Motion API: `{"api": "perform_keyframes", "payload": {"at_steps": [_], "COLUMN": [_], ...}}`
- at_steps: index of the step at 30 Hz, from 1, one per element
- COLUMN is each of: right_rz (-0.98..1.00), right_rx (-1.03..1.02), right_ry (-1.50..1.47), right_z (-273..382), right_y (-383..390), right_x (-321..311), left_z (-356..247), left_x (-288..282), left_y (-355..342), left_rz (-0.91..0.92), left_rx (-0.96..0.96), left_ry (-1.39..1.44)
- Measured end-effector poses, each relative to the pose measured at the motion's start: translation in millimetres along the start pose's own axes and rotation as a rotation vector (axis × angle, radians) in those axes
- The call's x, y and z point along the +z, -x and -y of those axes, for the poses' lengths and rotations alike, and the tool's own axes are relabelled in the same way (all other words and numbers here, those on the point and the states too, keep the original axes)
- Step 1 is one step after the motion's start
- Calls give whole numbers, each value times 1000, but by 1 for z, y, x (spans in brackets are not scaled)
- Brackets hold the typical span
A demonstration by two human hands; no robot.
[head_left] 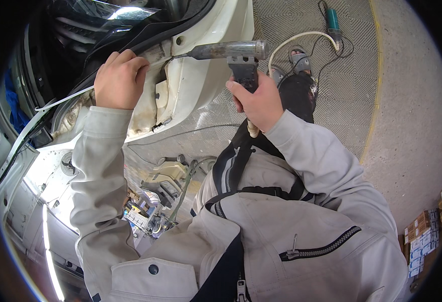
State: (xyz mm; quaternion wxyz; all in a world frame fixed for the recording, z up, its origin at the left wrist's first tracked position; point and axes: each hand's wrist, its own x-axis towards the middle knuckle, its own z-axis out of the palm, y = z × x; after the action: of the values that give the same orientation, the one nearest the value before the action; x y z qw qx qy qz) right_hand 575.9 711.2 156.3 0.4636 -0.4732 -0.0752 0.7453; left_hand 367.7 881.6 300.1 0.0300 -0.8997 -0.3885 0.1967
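My right hand [261, 98] is closed round the black grip of a hot-air gun [218, 51]. The gun has a grey metal barrel, and its narrow tip points left, close to or touching the edge of a white car body panel [201, 75]. Just left of the tip, my left hand [118, 83] is closed with its fingers bent down at the panel. A thin white rod [65, 100] sticks out to the left from that hand; its other end is hidden by the fingers. Brownish stains mark the panel below.
A pale hose [301, 36] curves over the patterned floor mat [352, 75] near my sandal [300, 61]. A teal cylindrical tool [333, 21] lies there among black cords. Tools and machine parts [163, 191] stand behind my left arm; stacked boxes [422, 236] are at the lower right.
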Motion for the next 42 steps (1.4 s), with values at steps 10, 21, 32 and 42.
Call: {"api": "perform_keyframes", "payload": {"at_steps": [10, 21, 32, 42], "right_rz": [23, -1, -13, 30], "right_rx": [35, -1, 1, 12], "right_ry": [18, 18, 34, 46], "right_z": [8, 4, 2, 5], "right_y": [6, 3, -2, 0], "right_x": [-2, -1, -1, 1], "left_z": [-1, -1, -1, -1], "left_x": [-1, -1, 0, 0], "left_y": [-2, -3, -4, -5], "left_rz": [12, 5, 5, 6], "left_rx": [-1, 2, -2, -5], "left_ry": [1, 9, 15, 20]}}
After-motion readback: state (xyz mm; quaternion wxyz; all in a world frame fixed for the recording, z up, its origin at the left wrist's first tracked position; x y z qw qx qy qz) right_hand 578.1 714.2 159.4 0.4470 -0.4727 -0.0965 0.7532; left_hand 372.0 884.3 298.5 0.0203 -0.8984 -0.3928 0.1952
